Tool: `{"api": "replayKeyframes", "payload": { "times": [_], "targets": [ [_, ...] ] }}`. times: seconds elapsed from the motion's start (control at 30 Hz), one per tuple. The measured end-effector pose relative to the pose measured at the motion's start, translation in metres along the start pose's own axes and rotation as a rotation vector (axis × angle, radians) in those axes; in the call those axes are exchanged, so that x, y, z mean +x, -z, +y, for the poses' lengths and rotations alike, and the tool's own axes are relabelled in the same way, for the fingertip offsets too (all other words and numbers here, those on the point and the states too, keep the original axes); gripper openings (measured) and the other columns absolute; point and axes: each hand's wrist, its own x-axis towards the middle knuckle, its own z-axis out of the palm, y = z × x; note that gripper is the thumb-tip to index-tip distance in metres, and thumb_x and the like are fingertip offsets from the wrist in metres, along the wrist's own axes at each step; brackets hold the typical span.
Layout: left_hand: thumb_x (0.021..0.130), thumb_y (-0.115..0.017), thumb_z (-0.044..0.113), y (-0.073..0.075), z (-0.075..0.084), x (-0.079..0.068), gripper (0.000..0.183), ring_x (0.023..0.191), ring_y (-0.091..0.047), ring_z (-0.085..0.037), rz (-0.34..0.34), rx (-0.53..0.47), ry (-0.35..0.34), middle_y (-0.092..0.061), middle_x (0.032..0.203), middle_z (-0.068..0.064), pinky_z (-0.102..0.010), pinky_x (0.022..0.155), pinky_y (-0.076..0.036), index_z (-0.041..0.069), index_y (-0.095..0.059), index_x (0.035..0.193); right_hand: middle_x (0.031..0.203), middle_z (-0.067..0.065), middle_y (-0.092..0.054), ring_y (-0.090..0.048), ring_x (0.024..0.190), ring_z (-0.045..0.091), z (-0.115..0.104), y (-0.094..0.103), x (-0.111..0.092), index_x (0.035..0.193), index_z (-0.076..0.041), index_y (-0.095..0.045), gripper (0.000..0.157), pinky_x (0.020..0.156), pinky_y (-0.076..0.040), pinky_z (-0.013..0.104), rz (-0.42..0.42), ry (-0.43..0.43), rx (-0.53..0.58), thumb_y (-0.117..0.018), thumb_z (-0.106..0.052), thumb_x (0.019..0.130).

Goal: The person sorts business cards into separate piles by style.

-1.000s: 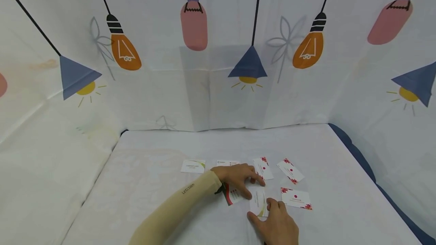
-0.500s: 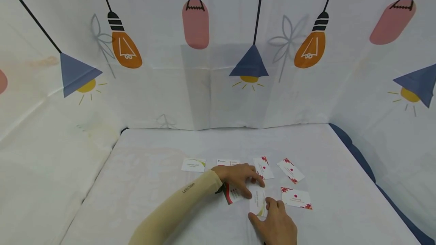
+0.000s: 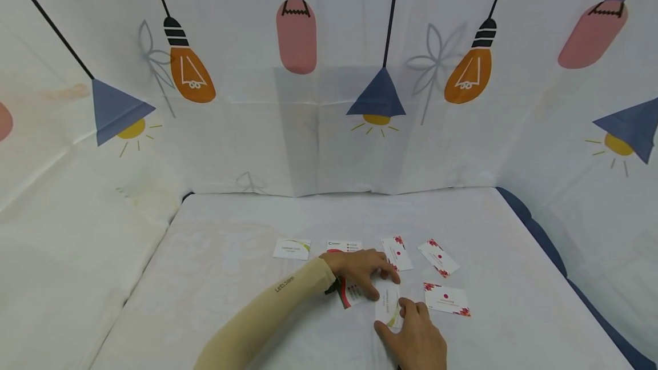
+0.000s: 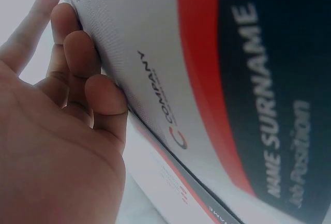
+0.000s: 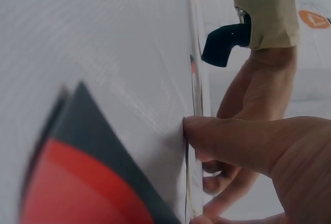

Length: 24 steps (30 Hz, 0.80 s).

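A white business card with a yellow-green curve lies lengthwise on the table between both hands. My left hand reaches over from the left, holding the card's far end between thumb and index finger. In the left wrist view its other fingers are bent, their tips down at the surface. My right hand holds the near end, thumb at the near left corner and index finger on the right edge. A red-and-black business card lies partly under the left hand; its kind fills the left wrist view.
Another red, black and white card lies behind the left wrist. A white-green card is to its left. Three white cards with red corners lie to the right: one by the left fingers, one tilted, one nearer.
The white-green card between my hands has shifted slightly left, and my right hand has moved slightly left with it. My left hand stays nearly still.
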Motion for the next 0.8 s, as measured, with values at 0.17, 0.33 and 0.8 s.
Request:
{"api": "replayKeyframes", "payload": {
  "times": [0.17,0.33,0.8],
  "targets": [
    [0.083,-0.085,0.021,-0.0007,0.0000,-0.0013,0.051,0.100,-0.047,-0.003,0.011,-0.018,0.006,-0.054,0.106,0.012,-0.017,0.089,-0.039,0.027,-0.066,0.130,0.102,0.011,-0.058,-0.053,0.066,0.022,-0.0003,-0.0012,0.0010,0.127,0.000,-0.061,0.086,0.067,-0.053,0.045,-0.006,-0.002,0.004,-0.089,-0.054,0.066],
    [0.083,-0.085,0.020,-0.0006,-0.0002,-0.0038,0.052,0.102,-0.048,-0.002,0.027,-0.032,-0.004,-0.055,0.109,0.012,-0.016,0.093,-0.038,0.026,-0.065,0.130,0.103,0.013,-0.058,-0.054,0.067,0.022,-0.0006,-0.0014,0.0022,0.128,0.000,-0.061,0.088,0.068,-0.054,0.045,-0.008,-0.012,0.013,-0.090,-0.054,0.065],
    [0.083,-0.085,0.013,0.0008,-0.0002,-0.0094,0.055,0.096,-0.053,-0.004,0.051,-0.101,-0.054,-0.060,0.107,0.009,-0.015,0.086,-0.042,0.019,-0.063,0.133,0.107,0.014,-0.058,-0.055,0.070,0.022,0.0016,-0.0008,0.0038,0.129,-0.001,-0.061,0.089,0.072,-0.055,0.050,-0.003,-0.001,0.029,-0.091,-0.054,0.065]
  ]
}}
